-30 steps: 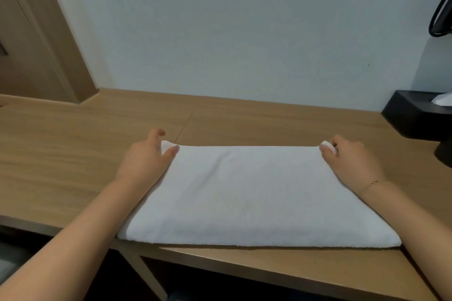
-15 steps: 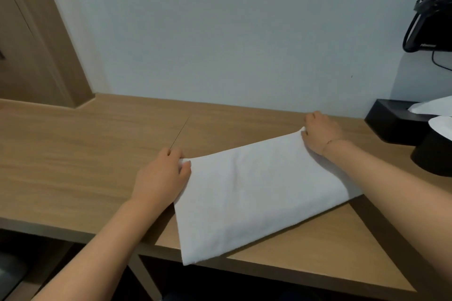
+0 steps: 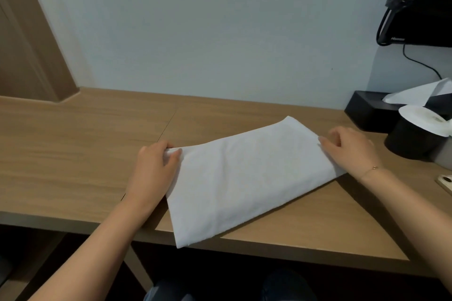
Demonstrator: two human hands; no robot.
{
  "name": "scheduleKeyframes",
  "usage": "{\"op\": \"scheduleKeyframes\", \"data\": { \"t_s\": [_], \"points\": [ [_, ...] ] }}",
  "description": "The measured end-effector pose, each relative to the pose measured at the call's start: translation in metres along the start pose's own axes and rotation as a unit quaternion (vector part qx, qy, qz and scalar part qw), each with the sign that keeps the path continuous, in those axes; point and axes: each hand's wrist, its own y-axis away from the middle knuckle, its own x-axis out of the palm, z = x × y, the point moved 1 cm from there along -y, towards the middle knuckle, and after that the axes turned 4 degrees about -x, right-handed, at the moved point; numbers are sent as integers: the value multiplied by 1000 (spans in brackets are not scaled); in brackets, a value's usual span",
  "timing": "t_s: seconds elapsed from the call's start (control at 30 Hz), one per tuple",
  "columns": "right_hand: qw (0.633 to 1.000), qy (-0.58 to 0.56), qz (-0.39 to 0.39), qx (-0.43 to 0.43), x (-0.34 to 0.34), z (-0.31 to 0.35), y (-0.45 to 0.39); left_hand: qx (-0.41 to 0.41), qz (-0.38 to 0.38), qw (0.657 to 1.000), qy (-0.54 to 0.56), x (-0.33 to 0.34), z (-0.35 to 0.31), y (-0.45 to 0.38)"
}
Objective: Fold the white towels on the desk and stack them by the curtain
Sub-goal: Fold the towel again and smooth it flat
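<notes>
A folded white towel (image 3: 244, 178) lies slantwise on the wooden desk (image 3: 73, 149), its near left corner hanging over the front edge. My left hand (image 3: 154, 168) pinches the towel's far left corner, thumb on top. My right hand (image 3: 349, 149) grips the towel's right end, fingers curled over its edge. No curtain is in view.
At the far right stand a black tissue box (image 3: 367, 110) with a white tissue sticking out and a black holder (image 3: 413, 142) with a white roll. A black bag (image 3: 420, 0) and cable hang on the wall above. A wooden door frame (image 3: 31, 39) rises at the left.
The towel has been turned from lying square to the desk edge to a slant, its right end swung away and rightward. My right hand slid down that end's edge; the view shifted right.
</notes>
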Motion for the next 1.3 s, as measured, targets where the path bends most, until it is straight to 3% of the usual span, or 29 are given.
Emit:
{"op": "scheduleKeyframes", "data": {
  "t_s": [0.2, 0.4, 0.67, 0.93, 1.07, 1.17, 1.23, 1.3],
  "points": [
    [997, -53, -39, 26, 6, -25, 11, -2, -23, 999, -36, 7, -1, 3],
    [980, -193, -42, 23, 12, -42, 14, -1, -10, 996, -90, 7, -3, 2],
    [981, -183, -62, 4, 14, -45, 17, -68, 26, 995, -66, 6, -1, -4],
    [973, -224, -46, 22, 4, -42, 20, -35, 6, 997, -71, -6, -9, 4],
    [970, -239, -28, 41, -1, -40, 22, -13, 0, 987, -161, -14, -31, 9],
    [988, -155, -24, 12, -8, -31, 26, 51, 80, 980, -174, -16, -73, 21],
    [994, -62, -41, -79, -12, -15, 32, 76, 180, 964, -182, -5, -97, 32],
    [983, -71, -14, -166, -14, 13, 39, 76, 247, 943, -208, 13, -107, 33]
  ]
}}
